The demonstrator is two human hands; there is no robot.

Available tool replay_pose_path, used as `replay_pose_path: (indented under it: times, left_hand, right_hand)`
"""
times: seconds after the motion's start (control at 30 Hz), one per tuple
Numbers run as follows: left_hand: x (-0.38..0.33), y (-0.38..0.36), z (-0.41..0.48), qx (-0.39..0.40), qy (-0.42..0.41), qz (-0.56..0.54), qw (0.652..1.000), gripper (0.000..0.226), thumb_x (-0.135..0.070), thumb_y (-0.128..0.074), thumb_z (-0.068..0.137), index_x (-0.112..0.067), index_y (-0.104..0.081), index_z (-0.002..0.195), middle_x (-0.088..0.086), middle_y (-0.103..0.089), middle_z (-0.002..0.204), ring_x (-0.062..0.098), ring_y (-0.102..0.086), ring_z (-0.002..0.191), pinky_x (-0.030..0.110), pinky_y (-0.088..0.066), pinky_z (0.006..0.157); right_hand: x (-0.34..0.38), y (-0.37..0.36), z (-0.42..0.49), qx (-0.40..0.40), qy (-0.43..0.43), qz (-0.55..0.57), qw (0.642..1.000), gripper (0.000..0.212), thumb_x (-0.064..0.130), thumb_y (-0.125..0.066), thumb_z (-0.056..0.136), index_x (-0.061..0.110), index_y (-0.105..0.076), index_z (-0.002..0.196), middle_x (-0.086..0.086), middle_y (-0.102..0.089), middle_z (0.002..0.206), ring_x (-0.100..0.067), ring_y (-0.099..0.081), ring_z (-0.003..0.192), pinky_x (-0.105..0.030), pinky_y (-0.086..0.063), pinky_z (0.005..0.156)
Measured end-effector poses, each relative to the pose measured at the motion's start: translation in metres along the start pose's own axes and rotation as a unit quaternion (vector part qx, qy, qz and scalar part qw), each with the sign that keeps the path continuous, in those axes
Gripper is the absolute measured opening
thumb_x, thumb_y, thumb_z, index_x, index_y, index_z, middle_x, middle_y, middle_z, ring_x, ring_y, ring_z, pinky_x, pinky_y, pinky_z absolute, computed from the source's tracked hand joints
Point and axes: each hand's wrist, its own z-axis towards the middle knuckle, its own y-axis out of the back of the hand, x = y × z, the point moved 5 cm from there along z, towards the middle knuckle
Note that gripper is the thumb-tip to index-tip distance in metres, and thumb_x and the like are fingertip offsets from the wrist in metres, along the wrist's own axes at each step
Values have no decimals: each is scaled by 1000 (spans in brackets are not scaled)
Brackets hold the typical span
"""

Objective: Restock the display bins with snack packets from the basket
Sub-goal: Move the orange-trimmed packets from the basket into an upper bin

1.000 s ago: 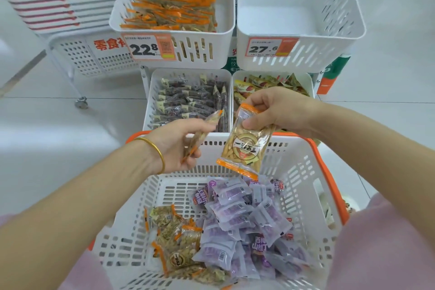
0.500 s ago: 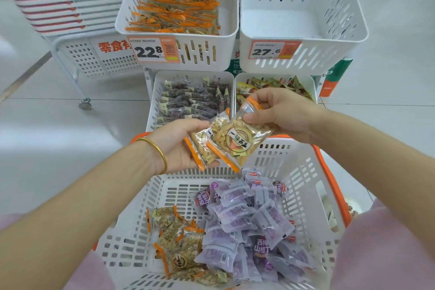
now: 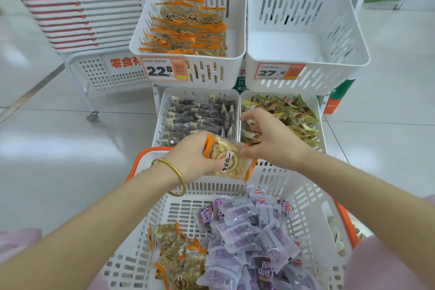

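- Wheeled rack (image 3: 98, 73): stands on the floor at far left, just beside the bins, with red-and-white trays stacked on it.
- Basket (image 3: 131, 261): white slotted walls, orange rim, nearest the camera. Orange-edged packets (image 3: 176, 252) lie at its left; purple packets (image 3: 244, 231) fill the centre and right.
- Upper left bin (image 3: 211, 73): holds rows of orange-edged packets; its front tag reads 22.8.
- Lower left bin (image 3: 160, 113): holds dark packets.
- Left hand (image 3: 193, 158): gold bangle (image 3: 175, 173) on the wrist. Fingers and thumb are curled round the held packet (image 3: 227, 161), which is clear with orange edges. The packet is above the basket's far rim, in front of the lower bins.
- Right hand (image 3: 270, 139): fingers loosely spread and holding nothing, over the lower right bin (image 3: 320, 110). The thumb lies at the held packet's right edge; contact cannot be confirmed.
- Lower right bin: holds yellow packets.
- Upper right bin (image 3: 329, 73): its front tag reads 27.6.
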Motion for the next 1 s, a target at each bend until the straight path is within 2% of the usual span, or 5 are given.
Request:
replay_pose_path:
  times: [0.1,0.23,0.47,0.7,1.0]
  left_hand:
    - [-10,4,1,-15,-51,24,998,28,-27,-69,82,-21,-42,76,-3,-44,70,12,-43,60,24,-36,54]
    - [-10,12,3,-75,-39,-33,996,35,-28,-73,78,-25,-48,103,-6,-60,91,9,-60,77,26,-50,68]
    - [2,5,9,7,15,-155,988,57,-20,-82,69,-16,-45,114,4,-62,112,20,-61,102,43,-51,89]
    - [-5,9,7,15,-19,-29,999,35,-22,-71,82,-14,-45,105,4,-59,102,20,-59,95,37,-50,84]
    - [-38,58,37,-50,-87,-8,995,44,-22,-71,80,-21,-46,117,-6,-57,111,12,-56,104,26,-46,86]
  right_hand:
    - [10,-6,-1,58,34,-27,997,74,22,-78,74,24,-38,136,6,-58,115,-12,-55,109,-25,-45,89]
    - [13,-10,2,41,42,-49,997,37,24,-78,75,18,-49,98,1,-58,86,-20,-59,80,-37,-49,71]
    - [8,-2,7,61,-33,229,971,30,5,-71,81,12,-56,106,-19,-66,104,-28,-69,87,-45,-59,75]
    - [16,11,9,49,-16,131,990,59,16,-78,75,28,-49,125,3,-60,107,-17,-67,83,-39,-59,73]
    - [61,61,41,-10,86,-84,993,18,27,-77,75,22,-59,75,8,-55,64,-9,-51,60,-17,-36,54]
